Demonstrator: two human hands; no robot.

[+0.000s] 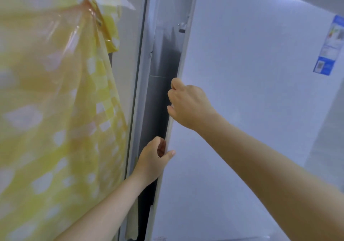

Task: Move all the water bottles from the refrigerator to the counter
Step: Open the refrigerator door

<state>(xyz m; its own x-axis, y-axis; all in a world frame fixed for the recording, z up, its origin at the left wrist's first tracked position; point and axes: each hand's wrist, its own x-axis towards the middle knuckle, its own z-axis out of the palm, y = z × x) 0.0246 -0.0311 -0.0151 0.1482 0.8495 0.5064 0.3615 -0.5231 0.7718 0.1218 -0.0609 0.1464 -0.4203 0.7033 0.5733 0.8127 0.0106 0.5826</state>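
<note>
Both bare forearms come up from the bottom edge, the left from the lower left, the right stretched long from the lower right corner. Left hand (154, 157) is low on the fridge door (242, 73), grasping its left edge: thumb laid flat on the pale front, fingers curled round behind it. Higher up the same edge, the right hand (188, 106) grips too, wrist cocked, knuckles toward us, fingers hooked over the rim and out of sight. Just left of both hands runs a dark, narrow gap (160, 101), the door standing open only a crack. Nothing of the bottles can be made out through that slit. Far up on the door's right side, a blue-and-white sticker (329, 45), too blurred to read. On the left a yellow sheet (55, 91) of checked plastic hangs over a grey panel (130, 36).
</note>
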